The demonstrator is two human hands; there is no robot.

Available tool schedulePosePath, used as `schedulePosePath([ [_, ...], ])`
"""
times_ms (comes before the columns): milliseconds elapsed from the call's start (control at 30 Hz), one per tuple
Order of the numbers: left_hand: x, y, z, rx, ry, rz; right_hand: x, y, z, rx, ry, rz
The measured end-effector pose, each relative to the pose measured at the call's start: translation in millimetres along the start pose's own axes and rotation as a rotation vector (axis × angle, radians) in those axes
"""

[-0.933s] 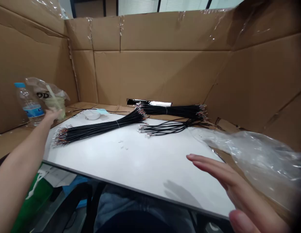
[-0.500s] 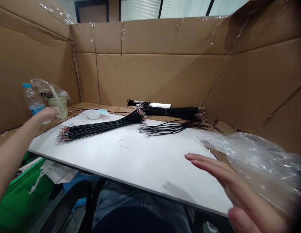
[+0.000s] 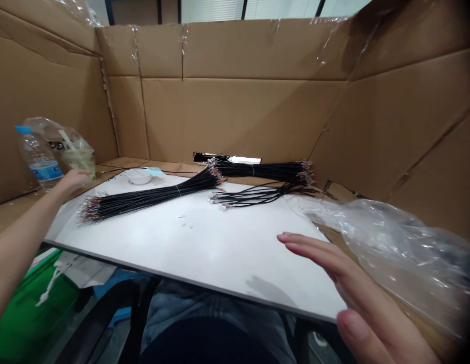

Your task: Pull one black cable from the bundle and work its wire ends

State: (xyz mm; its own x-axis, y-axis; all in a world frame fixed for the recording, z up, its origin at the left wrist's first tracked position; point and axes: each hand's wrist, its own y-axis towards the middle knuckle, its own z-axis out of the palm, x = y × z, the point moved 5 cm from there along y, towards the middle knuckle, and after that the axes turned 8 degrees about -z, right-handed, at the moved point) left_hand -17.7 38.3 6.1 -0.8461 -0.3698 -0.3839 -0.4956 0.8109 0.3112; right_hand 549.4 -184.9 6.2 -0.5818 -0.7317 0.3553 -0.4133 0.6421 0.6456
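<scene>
Closest to me, my right hand (image 3: 343, 278) hangs open over the near right part of the white tabletop (image 3: 174, 247), fingers extended and grasping nothing, with a crumpled clear plastic bag (image 3: 403, 253) just beside it. Under the table edge are my denim-covered lap (image 3: 204, 303) and, off to the left, a green bag (image 3: 26, 303). My left arm stretches to the far left, where my left hand (image 3: 72, 178) is loosely curled just beside a water bottle (image 3: 39, 159) and a plastic cup with a straw (image 3: 80, 163) (from here I cannot tell whether it touches either, or whether it is grasping anything). The black wires lie across the tabletop: a tied wire bundle (image 3: 151, 196) slants across the middle, its colored ends pointing toward my left hand, and a looser spread of wires (image 3: 257, 196) sits to its right. Another tied wire bundle (image 3: 261, 172) lies along the far edge of the table. Beyond it all stands a cardboard wall (image 3: 235, 116).
</scene>
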Motion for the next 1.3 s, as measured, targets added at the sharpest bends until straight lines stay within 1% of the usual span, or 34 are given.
schedulePosePath([
  [67,-10,2,0.9,0.064,0.009,0.007,3,1,-1,-0.008,-0.023,-0.003],
  [133,-28,2,0.3,0.122,0.013,0.056,5,3,-2,-0.016,-0.042,0.0],
  [200,-53,-5,1.2,0.191,0.01,0.152,7,4,-3,-0.024,-0.053,0.004],
  [267,-80,-20,6.7,0.287,0.012,0.274,9,5,-5,-0.029,-0.063,-0.009],
  [367,-118,-49,23.1,0.412,0.051,0.45,12,5,-7,-0.027,-0.083,-0.039],
  [400,-128,-59,30.2,0.438,0.074,0.496,13,5,-8,-0.027,-0.088,-0.051],
  [500,-148,-81,53.1,0.461,0.157,0.579,14,6,-9,-0.017,-0.103,-0.072],
  [567,-155,-88,67.3,0.443,0.214,0.601,14,6,-9,-0.012,-0.114,-0.07],
  [633,-157,-89,78.0,0.396,0.26,0.595,14,7,-8,-0.006,-0.126,-0.061],
  [700,-157,-86,85.4,0.354,0.293,0.578,14,6,-8,-0.001,-0.134,-0.049],
  [800,-156,-82,91.9,0.333,0.321,0.58,16,5,-8,0.008,-0.134,-0.031],
  [933,-156,-80,93.5,0.322,0.329,0.604,17,5,-9,0.012,-0.133,-0.032],
  [1300,-155,-79,90.9,0.285,0.276,0.588,19,8,-11,-0.005,-0.105,-0.027],
])
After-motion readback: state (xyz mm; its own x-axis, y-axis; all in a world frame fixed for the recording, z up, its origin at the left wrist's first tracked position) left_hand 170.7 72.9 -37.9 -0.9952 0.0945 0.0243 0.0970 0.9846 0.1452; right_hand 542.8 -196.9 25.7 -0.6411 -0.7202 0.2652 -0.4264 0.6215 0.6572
